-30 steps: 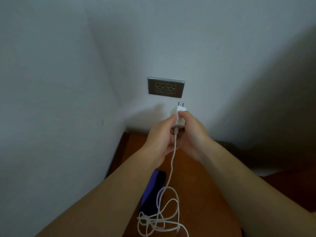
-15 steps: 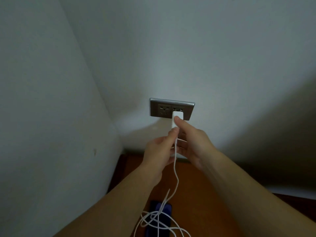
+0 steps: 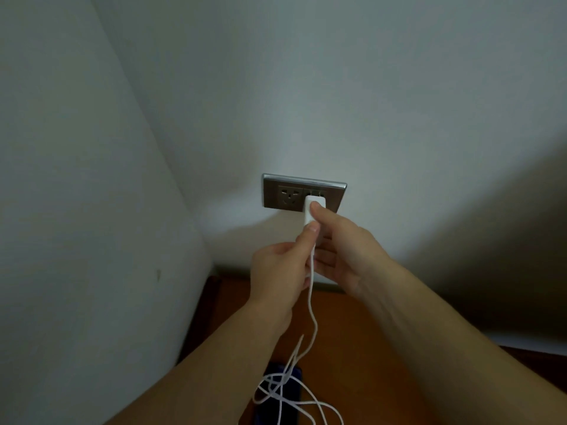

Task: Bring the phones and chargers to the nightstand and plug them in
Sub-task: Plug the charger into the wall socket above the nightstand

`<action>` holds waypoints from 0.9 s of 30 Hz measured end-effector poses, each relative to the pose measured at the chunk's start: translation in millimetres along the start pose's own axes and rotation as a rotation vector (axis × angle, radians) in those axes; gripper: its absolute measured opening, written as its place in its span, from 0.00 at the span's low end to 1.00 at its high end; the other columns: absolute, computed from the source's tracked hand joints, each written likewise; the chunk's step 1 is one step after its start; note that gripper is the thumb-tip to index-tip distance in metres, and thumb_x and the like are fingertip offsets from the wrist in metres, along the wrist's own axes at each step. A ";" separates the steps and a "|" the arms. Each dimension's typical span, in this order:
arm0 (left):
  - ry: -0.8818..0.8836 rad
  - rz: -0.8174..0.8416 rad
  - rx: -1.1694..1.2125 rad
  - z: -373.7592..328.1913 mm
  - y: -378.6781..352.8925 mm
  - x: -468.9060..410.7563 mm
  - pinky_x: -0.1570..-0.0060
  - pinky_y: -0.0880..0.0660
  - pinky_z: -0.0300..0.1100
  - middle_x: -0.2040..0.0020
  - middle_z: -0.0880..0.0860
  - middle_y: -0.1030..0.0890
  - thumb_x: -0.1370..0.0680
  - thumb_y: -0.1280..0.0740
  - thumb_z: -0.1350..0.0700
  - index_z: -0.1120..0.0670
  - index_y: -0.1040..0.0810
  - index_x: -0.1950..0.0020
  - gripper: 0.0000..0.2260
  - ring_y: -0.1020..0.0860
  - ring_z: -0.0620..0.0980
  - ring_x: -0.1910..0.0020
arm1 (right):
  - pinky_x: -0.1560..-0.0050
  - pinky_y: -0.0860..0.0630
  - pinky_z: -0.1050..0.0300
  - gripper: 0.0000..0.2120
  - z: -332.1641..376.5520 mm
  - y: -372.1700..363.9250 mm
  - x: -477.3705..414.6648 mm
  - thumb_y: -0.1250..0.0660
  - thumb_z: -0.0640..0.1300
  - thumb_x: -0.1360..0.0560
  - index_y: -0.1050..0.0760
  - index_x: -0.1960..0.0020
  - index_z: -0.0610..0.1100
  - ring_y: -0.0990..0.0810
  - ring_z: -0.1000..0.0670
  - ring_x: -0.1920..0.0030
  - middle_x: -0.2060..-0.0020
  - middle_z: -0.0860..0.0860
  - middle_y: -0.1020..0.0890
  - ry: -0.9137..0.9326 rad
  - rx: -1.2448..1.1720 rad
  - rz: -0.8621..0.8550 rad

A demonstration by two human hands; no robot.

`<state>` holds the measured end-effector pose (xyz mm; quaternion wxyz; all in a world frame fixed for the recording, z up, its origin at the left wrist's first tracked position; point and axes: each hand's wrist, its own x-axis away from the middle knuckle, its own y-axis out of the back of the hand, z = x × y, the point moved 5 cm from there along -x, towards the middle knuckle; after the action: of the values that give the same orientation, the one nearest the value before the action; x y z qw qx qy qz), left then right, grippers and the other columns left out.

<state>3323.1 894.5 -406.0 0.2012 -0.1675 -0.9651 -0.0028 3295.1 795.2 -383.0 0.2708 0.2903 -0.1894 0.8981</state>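
A white charger plug (image 3: 309, 211) sits against the right socket of a silver wall outlet (image 3: 283, 194). My right hand (image 3: 343, 246) pinches the plug, its thumb on top. My left hand (image 3: 280, 271) grips the plug's lower end where the white cable (image 3: 312, 320) leaves it. The cable hangs down and coils over a dark blue phone (image 3: 277, 397) lying on the brown nightstand (image 3: 362, 348). My forearms hide part of the phone and the nightstand.
Two pale walls meet in a corner (image 3: 171, 185) left of the outlet. The outlet's left socket (image 3: 287, 196) has nothing in it. A dark shadowed area (image 3: 506, 246) lies to the right of the nightstand.
Both hands have carried the plug up from below the outlet to its right socket. The view has moved closer to the wall, and the phone has slid toward the bottom edge.
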 end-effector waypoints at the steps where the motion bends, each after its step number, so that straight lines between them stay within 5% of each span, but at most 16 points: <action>1: 0.011 0.004 0.003 2.2 -0.3 1.2 0.58 0.20 0.44 0.63 0.48 0.14 0.28 0.32 0.37 0.44 0.16 0.66 0.14 0.16 0.47 0.59 | 0.68 0.21 0.58 0.21 -0.3 0.4 1.0 0.28 0.56 0.29 0.20 0.47 0.39 0.15 0.47 0.61 0.56 0.43 0.14 0.011 0.014 0.020; 4: -0.001 -0.021 -0.003 4.0 0.2 3.2 0.59 0.21 0.42 0.64 0.46 0.15 0.27 0.32 0.38 0.45 0.15 0.63 0.14 0.16 0.45 0.60 | 0.64 0.20 0.57 0.18 0.4 0.4 1.6 0.29 0.54 0.28 0.20 0.48 0.39 0.16 0.47 0.59 0.54 0.41 0.15 0.026 0.019 0.044; 9: -0.043 -0.073 0.005 -2.0 -1.4 1.2 0.60 0.19 0.46 0.67 0.49 0.15 0.30 0.31 0.35 0.43 0.16 0.66 0.13 0.16 0.46 0.65 | 0.68 0.25 0.59 0.16 9.3 -0.1 -2.6 0.28 0.54 0.29 0.20 0.50 0.41 0.20 0.49 0.68 0.67 0.47 0.17 -0.033 0.005 0.035; 14: -0.050 -0.041 0.022 1.6 -2.8 3.8 0.54 0.20 0.48 0.64 0.51 0.15 0.34 0.32 0.34 0.48 0.15 0.63 0.18 0.16 0.50 0.59 | 0.67 0.25 0.59 0.17 5.6 1.3 -2.5 0.28 0.52 0.28 0.21 0.47 0.40 0.19 0.48 0.62 0.58 0.44 0.16 -0.008 0.012 0.082; 18: -0.054 -0.069 0.028 -0.4 -5.1 1.5 0.57 0.20 0.46 0.65 0.49 0.15 0.31 0.30 0.36 0.43 0.16 0.66 0.12 0.16 0.48 0.62 | 0.66 0.26 0.58 0.15 12.8 3.4 -5.8 0.28 0.53 0.28 0.21 0.53 0.41 0.19 0.51 0.71 0.70 0.48 0.17 -0.045 0.042 0.087; 24: -0.095 -0.016 0.010 -0.4 -0.4 4.8 0.58 0.23 0.44 0.63 0.47 0.14 0.40 0.34 0.29 0.46 0.14 0.61 0.23 0.17 0.43 0.62 | 0.62 0.28 0.58 0.13 -0.6 3.6 -5.7 0.29 0.52 0.28 0.21 0.54 0.41 0.22 0.47 0.57 0.58 0.43 0.17 0.007 0.001 0.115; 27: -0.063 -0.021 0.008 -0.4 -2.3 -0.9 0.55 0.20 0.48 0.64 0.50 0.14 0.33 0.31 0.35 0.45 0.15 0.63 0.15 0.16 0.48 0.61 | 0.70 0.28 0.60 0.13 8.2 3.1 -5.7 0.28 0.53 0.28 0.21 0.56 0.42 0.21 0.51 0.69 0.66 0.47 0.17 -0.035 0.032 0.105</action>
<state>3323.3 892.0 -405.8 0.1715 -0.1566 -0.9727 0.0040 3300.6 786.6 -380.9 0.2152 0.2999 -0.1944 0.9088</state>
